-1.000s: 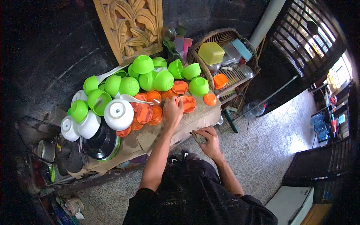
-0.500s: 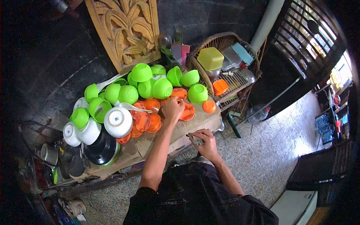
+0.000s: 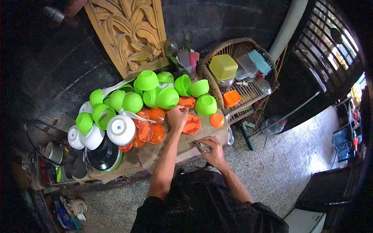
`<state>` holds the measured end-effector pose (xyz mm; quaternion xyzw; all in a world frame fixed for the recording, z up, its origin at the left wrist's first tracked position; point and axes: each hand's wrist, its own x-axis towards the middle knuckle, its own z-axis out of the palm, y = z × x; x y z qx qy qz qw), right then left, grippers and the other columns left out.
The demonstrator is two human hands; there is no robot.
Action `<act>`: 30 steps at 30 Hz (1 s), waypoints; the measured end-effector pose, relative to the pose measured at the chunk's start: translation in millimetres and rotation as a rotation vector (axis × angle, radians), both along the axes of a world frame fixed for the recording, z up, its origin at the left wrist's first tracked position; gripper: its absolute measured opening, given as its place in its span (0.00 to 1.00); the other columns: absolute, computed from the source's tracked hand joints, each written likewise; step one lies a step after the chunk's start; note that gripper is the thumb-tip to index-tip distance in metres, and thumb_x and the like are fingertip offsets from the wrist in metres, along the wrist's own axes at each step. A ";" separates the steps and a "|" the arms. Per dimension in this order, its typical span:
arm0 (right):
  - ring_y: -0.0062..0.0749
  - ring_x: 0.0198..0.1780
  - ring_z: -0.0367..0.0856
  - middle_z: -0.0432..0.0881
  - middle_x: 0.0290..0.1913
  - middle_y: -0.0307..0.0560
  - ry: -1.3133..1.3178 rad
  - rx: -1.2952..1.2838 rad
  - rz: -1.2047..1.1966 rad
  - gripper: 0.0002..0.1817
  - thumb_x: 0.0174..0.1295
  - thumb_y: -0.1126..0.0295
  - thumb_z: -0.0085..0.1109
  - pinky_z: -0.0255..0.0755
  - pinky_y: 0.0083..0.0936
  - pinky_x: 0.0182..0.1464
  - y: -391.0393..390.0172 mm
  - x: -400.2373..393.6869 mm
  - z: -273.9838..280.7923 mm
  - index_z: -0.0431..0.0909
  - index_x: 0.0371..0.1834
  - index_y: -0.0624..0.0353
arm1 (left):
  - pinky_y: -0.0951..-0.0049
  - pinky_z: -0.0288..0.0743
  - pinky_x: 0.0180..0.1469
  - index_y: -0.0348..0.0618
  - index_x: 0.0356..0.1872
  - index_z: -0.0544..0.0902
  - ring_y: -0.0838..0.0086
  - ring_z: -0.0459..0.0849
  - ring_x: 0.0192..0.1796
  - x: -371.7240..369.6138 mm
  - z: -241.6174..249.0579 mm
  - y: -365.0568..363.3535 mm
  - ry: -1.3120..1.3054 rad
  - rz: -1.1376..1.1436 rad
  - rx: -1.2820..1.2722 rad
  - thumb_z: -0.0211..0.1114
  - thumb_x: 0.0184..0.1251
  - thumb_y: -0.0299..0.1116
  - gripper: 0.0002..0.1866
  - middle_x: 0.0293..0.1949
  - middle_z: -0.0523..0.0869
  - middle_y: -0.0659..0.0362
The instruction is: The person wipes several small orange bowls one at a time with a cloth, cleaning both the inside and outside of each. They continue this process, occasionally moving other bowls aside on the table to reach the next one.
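Among the orange dishes on the cardboard-covered table (image 3: 149,157), my left hand (image 3: 177,117) has its fingers bent together beside an orange lid (image 3: 187,102); what they hold, if anything, is hidden. Another orange dish (image 3: 191,124) lies just right of it. At the table's front edge my right hand (image 3: 213,150) grips a small greyish cloth (image 3: 203,146). Behind and left of my left hand stand several green bowls (image 3: 168,97), some stacked. A white bowl (image 3: 121,130) rests upside down near a white spoon (image 3: 136,116).
A wicker rack (image 3: 248,91) with a yellow container (image 3: 223,67) and a blue one stands at the back right. Left on the table is a black pot-like vessel (image 3: 103,154). A green-headed broom (image 3: 247,138) leans over the tiled floor. A carved wooden panel (image 3: 132,35) stands behind.
The view has shifted slightly. My left hand has moved a little left and down, off the orange dish on its right, which shows more fully. My right hand still grips the cloth.
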<state>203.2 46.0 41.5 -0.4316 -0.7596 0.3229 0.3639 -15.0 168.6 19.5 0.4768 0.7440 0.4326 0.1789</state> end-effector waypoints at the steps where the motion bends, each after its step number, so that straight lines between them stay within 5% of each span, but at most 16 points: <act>1: 0.49 0.57 0.84 0.88 0.53 0.48 -0.004 -0.018 0.003 0.30 0.42 0.82 0.73 0.79 0.40 0.63 0.8 1.2 -2.4 0.91 0.55 0.52 | 0.58 0.86 0.47 0.42 0.43 0.93 0.55 0.94 0.40 0.7 -1.9 -1.0 0.002 -0.001 -0.004 0.77 0.64 0.42 0.15 0.37 0.95 0.51; 8: 0.49 0.58 0.83 0.88 0.54 0.48 0.021 -0.040 0.009 0.32 0.41 0.83 0.70 0.79 0.40 0.63 5.1 0.5 -5.6 0.91 0.56 0.53 | 0.54 0.84 0.45 0.44 0.40 0.92 0.51 0.92 0.41 6.0 13.4 -11.9 0.188 -0.040 0.075 0.74 0.66 0.33 0.06 0.37 0.93 0.49; 10: 0.48 0.51 0.87 0.90 0.48 0.49 0.020 0.039 -0.038 0.19 0.50 0.77 0.79 0.81 0.38 0.57 5.9 -2.8 -2.9 0.92 0.49 0.57 | 0.52 0.83 0.43 0.44 0.39 0.91 0.50 0.91 0.40 4.8 17.6 -16.6 0.262 -0.054 0.097 0.73 0.66 0.32 0.05 0.36 0.91 0.49; 13: 0.47 0.49 0.89 0.90 0.46 0.50 0.038 0.070 -0.090 0.17 0.53 0.75 0.80 0.81 0.36 0.56 7.6 -6.9 -8.6 0.92 0.47 0.60 | 0.49 0.80 0.40 0.44 0.39 0.88 0.48 0.88 0.38 -1.9 18.5 -28.2 0.335 -0.092 0.242 0.72 0.67 0.29 0.03 0.35 0.88 0.50; 18: 0.47 0.48 0.88 0.90 0.44 0.54 0.112 0.038 -0.189 0.19 0.54 0.74 0.79 0.81 0.37 0.55 15.1 -6.5 -11.7 0.90 0.50 0.61 | 0.64 0.80 0.35 0.38 0.40 0.87 0.62 0.89 0.32 -9.8 31.2 -63.3 0.146 -0.182 0.294 0.72 0.67 0.23 0.04 0.34 0.89 0.52; 19: 0.42 0.47 0.88 0.90 0.44 0.52 0.215 -0.028 -0.282 0.17 0.58 0.73 0.78 0.80 0.35 0.55 20.3 -5.3 -20.5 0.89 0.51 0.63 | 0.72 0.78 0.33 0.37 0.41 0.87 0.70 0.88 0.32 -9.5 32.1 -72.3 0.032 -0.207 0.324 0.72 0.67 0.19 0.05 0.34 0.87 0.55; 22: 0.32 0.47 0.85 0.90 0.45 0.46 0.467 -0.349 -0.490 0.18 0.68 0.67 0.73 0.78 0.30 0.54 31.0 -3.7 -19.6 0.85 0.56 0.67 | 0.74 0.78 0.31 0.37 0.41 0.87 0.73 0.87 0.32 -10.3 55.2 -108.6 0.029 -0.277 0.463 0.72 0.67 0.17 0.05 0.35 0.87 0.55; 23: 0.17 0.37 0.82 0.87 0.40 0.34 0.547 -0.246 -0.469 0.14 0.73 0.66 0.69 0.72 0.18 0.37 36.5 -7.1 -21.6 0.86 0.55 0.62 | 0.74 0.78 0.32 0.36 0.41 0.87 0.71 0.87 0.34 -10.9 57.8 -118.5 0.015 -0.303 0.478 0.72 0.66 0.17 0.06 0.37 0.87 0.55; 26: 0.17 0.31 0.79 0.85 0.36 0.32 0.630 -0.561 -0.414 0.14 0.73 0.66 0.69 0.71 0.20 0.30 26.5 -22.1 20.6 0.84 0.55 0.61 | 0.74 0.80 0.33 0.36 0.41 0.87 0.70 0.88 0.35 -16.9 57.9 -143.2 -0.027 -0.378 0.496 0.72 0.65 0.16 0.07 0.39 0.87 0.54; 28: 0.19 0.26 0.76 0.83 0.34 0.33 0.752 -0.529 -0.355 0.15 0.71 0.63 0.72 0.68 0.20 0.25 20.6 -38.4 24.3 0.82 0.53 0.58 | 0.74 0.80 0.34 0.36 0.41 0.87 0.68 0.88 0.37 -22.2 55.4 -152.4 -0.005 -0.380 0.510 0.71 0.63 0.14 0.08 0.39 0.87 0.54; 30: 0.20 0.25 0.77 0.83 0.35 0.36 0.681 -0.848 -0.262 0.17 0.68 0.60 0.75 0.70 0.21 0.24 7.8 -44.8 35.5 0.82 0.52 0.58 | 0.67 0.80 0.33 0.38 0.39 0.88 0.66 0.89 0.36 -28.8 47.9 -159.2 0.042 -0.357 0.537 0.70 0.65 0.15 0.06 0.39 0.87 0.53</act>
